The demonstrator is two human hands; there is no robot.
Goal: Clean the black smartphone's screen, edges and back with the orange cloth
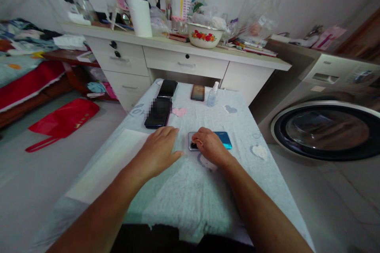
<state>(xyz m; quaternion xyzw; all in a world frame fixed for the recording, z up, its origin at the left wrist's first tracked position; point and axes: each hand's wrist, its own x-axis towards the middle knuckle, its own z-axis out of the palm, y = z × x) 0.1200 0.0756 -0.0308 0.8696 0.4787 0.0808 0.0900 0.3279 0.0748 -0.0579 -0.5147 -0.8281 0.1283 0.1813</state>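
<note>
A blue and silver phone [224, 140] lies back up on the cloth-covered table [184, 189], its dark camera area toward the left. My right hand [209, 146] rests over its middle, fingers curled together near the cameras; a small tan edge shows at the fingertips, too small to make out. To the left of the phone, my left hand [162, 148] hovers at or just above the cloth, thumb apart from the fingers, holding nothing. Beyond it lie a dark phone [158, 113] and another black one [167, 88].
A clear spray bottle [212, 95] stands at the table's far right, beside a small brown-screened device [197, 92]. White paper [108, 166] lies along the left side. Behind are a white desk [166, 57] and, at right, a washing machine [332, 83].
</note>
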